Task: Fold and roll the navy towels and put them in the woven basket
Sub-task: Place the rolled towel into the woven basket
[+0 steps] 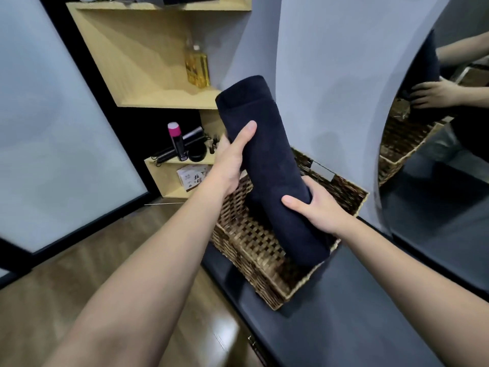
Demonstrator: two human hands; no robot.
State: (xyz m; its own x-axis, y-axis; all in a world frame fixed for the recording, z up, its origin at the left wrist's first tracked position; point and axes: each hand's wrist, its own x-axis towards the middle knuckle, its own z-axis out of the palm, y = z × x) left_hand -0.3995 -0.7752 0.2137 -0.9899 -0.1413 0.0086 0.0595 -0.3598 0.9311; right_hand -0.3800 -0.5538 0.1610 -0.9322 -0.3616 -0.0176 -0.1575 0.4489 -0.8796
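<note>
The rolled towel [267, 165] hid most of the basket's [254, 250] inside and the far fingers of both the left hand [232, 160] and the right hand [317, 207]. The print on the small box [191, 178] on the low shelf was too small to read. The mirror [444, 128] ran off the right edge.

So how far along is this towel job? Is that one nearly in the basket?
Done: the navy towel is already rolled into a tight cylinder. In hand: the left hand grips its upper part and the right hand its lower part, holding it tilted with the lower end inside the woven basket. Left: laying it down and letting go. I cannot tell whether other towels lie beneath it or remain to be rolled.
</note>
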